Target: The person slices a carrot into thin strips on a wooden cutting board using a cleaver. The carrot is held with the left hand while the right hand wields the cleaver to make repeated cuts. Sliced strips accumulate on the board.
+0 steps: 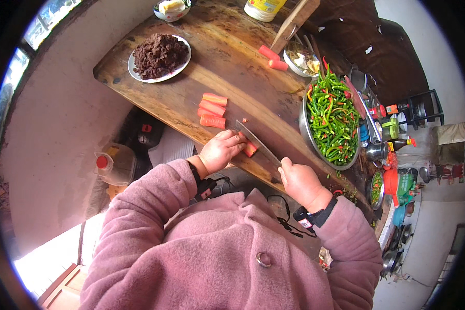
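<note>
My right hand grips the handle of a kitchen knife, its blade slanting up and left across the wooden table. Under the fingers of my left hand lies a piece of carrot, pressed to the tabletop right beside the blade. Whether the edge has entered the carrot is hard to see. Several cut carrot pieces form a short row just beyond my left hand. A small carrot scrap rests near the knife tip.
A large metal basin heaped with green and red chillies stands right of the knife. Farther back on the wooden table are a plate of dark brown crumbly food, two carrot chunks, a bowl and a wooden post.
</note>
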Available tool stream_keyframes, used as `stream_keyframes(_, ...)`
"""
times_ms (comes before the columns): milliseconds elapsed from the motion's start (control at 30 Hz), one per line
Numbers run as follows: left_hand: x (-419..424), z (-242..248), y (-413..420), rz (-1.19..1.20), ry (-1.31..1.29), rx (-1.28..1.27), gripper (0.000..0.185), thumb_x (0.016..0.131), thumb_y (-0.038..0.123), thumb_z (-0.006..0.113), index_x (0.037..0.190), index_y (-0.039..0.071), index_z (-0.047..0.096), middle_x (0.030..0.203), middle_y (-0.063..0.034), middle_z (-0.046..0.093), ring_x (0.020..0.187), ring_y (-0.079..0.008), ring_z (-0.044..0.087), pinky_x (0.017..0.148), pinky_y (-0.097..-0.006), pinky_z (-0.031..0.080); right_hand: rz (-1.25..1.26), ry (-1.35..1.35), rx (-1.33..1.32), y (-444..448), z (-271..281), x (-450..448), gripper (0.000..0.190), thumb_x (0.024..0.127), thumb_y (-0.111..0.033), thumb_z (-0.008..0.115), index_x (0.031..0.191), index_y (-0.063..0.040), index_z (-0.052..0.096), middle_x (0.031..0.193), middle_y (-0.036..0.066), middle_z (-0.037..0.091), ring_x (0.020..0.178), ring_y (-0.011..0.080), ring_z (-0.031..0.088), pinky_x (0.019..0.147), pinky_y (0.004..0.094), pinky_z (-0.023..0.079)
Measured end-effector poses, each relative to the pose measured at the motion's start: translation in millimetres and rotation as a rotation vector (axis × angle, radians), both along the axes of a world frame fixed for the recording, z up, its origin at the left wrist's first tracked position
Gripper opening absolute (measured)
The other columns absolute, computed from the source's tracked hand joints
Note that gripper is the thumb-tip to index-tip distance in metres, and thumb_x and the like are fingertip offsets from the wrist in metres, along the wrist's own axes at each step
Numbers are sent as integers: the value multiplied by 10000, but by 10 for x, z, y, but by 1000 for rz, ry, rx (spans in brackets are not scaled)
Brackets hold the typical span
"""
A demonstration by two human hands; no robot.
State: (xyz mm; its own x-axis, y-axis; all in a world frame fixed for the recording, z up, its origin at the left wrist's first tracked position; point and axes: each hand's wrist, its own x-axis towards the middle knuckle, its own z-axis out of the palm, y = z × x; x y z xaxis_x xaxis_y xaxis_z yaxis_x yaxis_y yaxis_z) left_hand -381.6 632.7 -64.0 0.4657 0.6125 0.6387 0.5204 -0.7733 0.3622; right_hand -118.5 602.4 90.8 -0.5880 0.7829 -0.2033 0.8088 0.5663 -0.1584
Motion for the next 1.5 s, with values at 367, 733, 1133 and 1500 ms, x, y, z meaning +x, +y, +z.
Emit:
stream_keyframes(367, -6, 26, 12, 3, -4, 8, 352, 760, 129, 626, 1091, 52, 717, 1193, -67, 682, 1091, -273, 623, 981, -364, 527, 58, -12, -59, 170, -54, 25, 195, 1016, -135, 551, 981, 47, 491, 636, 241, 597, 600, 448, 608, 523, 554, 447)
stream_keyframes(733, -7, 24, 6, -10, -20, -3, 366, 774, 134, 620, 1116, 46, 713, 1240, -78, 676, 1126, -290, 621, 995, -375, 523, -79, 21, 35, -16, -490, -19, 228, 1042, -199, 545, 965, -5, 454, 582, 208, 597, 531, 432, 611, 482, 552, 459)
stream_keyframes(1133, -12, 37, 9, -14, -16, 1, 361, 763, 135, 623, 1100, 37, 708, 1234, -88, 673, 1146, -300, 618, 1007, -389, 520, -44, -67, -20, -15, -24, -56, 201, 1026, -167, 548, 947, 5, 480, 595, 222, 595, 557, 438, 619, 508, 550, 468)
stream_keyframes(1500, -14, 29, 1, -24, -63, -7, 367, 750, 137, 639, 1092, 26, 711, 1224, -98, 679, 1145, -308, 623, 1002, -395, 526, -83, -22, 25, -63, -500, -29, 236, 1044, -216, 541, 955, -10, 471, 587, 201, 601, 523, 420, 609, 473, 540, 461)
